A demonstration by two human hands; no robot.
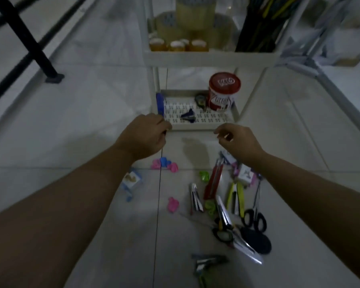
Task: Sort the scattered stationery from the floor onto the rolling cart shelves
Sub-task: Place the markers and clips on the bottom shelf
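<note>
Just in front of the rolling cart (211, 57), both hands are hovering above the floor. The left hand (146, 135) is curling its fingers in at the near left corner of the cart's bottom shelf (195, 126); something small and dark is peeking from under them, but what it is, and whether the fingers are pinching it, cannot be told. The right hand (238, 140) is hanging loosely curled and holding nothing, off the shelf's near right edge.

On that shelf, a blue strip (160, 104) is standing against the left wall, a dark blue staple remover (188, 117) is lying near the middle, a tape dispenser (200, 100) is sitting behind it, and a red-lidded can (223, 92) is occupying the back right corner. Much of the shelf's perforated floor is showing bare between them. Up on the cart's upper shelf, tape rolls (179, 45) are crowding the left part and dark pens (258, 23) the right.

Nearer than the cart, the stationery is lying scattered on the floor (81, 100): pink and blue clips (164, 164), a small box (131, 179), a red cutter (213, 180), a yellow cutter (236, 198), black scissors (256, 217) and more blades heaped beside them. Left of the cart, a black frame leg (40, 55) is planted on the tiles, well apart from the hands.
</note>
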